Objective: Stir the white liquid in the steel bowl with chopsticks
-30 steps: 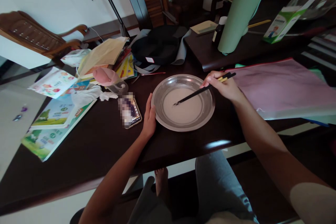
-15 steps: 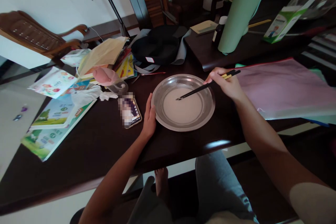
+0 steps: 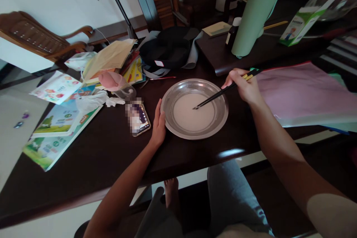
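Two hands at a shallow steel dish (image 3: 222, 113) on a dark worktop (image 3: 111, 148).
The left hand (image 3: 158, 126) lies on the worktop, its grip spread flat, fingers against the dish's left rim, just beside a phone (image 3: 138, 119). The dish sits mid-worktop near the front edge and holds a pale liquid (image 3: 186, 117). The right hand (image 3: 245, 87) pinches black chopsticks (image 3: 212, 98) in its grip, tips in the liquid. Farther off lie a pink folder (image 3: 301, 93) and a green flask (image 3: 258, 11).

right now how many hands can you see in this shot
2. The left hand lies flat on the table, against the left rim of the metal dish. The right hand holds chopsticks, tips in the pale liquid. No other hands show.
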Available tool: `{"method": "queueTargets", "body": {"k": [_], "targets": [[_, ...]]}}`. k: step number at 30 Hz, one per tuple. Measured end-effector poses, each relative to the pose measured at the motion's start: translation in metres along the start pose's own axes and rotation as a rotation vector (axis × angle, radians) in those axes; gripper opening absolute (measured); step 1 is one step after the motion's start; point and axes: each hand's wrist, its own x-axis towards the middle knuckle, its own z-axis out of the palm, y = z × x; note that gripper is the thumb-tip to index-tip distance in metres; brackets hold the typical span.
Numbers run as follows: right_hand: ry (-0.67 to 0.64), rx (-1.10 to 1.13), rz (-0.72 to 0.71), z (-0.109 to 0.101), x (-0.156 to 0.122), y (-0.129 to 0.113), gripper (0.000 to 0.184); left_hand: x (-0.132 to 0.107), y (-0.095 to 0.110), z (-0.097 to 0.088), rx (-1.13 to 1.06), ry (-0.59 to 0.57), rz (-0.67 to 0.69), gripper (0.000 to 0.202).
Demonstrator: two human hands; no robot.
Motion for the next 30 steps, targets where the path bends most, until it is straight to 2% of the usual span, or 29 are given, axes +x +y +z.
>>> {"method": "queueTargets", "body": {"k": [2, 7, 9, 12, 14, 21, 27, 30], "targets": [[-0.009, 0.024, 0.016, -0.0009, -0.0002, 0.0007, 0.044, -0.0002, 0.0008, 0.0001, 0.004, 0.002, 0.003, 0.062], [-0.189, -0.045, 0.062, 0.0056, -0.005, -0.0051, 0.039, 0.0002, -0.0034, 0.0002, -0.019, -0.004, -0.009, 0.06], [-0.154, -0.066, 0.045, 0.006, -0.004, -0.0051, 0.039, 0.0005, -0.0047, 0.0001, -0.024, -0.006, -0.011, 0.059], [-0.01, -0.069, 0.025, 0.0021, 0.0002, -0.001, 0.044, 0.0007, -0.0038, 0.0, -0.008, 0.002, -0.001, 0.06], [0.029, -0.042, 0.025, -0.0001, 0.0015, 0.0014, 0.048, 0.0006, -0.0025, -0.0001, 0.0, 0.007, 0.002, 0.061], [-0.181, -0.042, 0.046, 0.0081, -0.0054, -0.0041, 0.038, 0.0, -0.0019, 0.0, -0.012, 0.005, -0.014, 0.059], [0.03, -0.03, 0.01, 0.0013, 0.0011, 0.0017, 0.045, -0.0005, 0.0, 0.0003, -0.003, 0.001, -0.01, 0.06], [-0.024, -0.001, 0.031, 0.0016, -0.0005, 0.0003, 0.047, -0.0004, -0.0008, 0.0, -0.002, 0.0, -0.01, 0.059]]}}
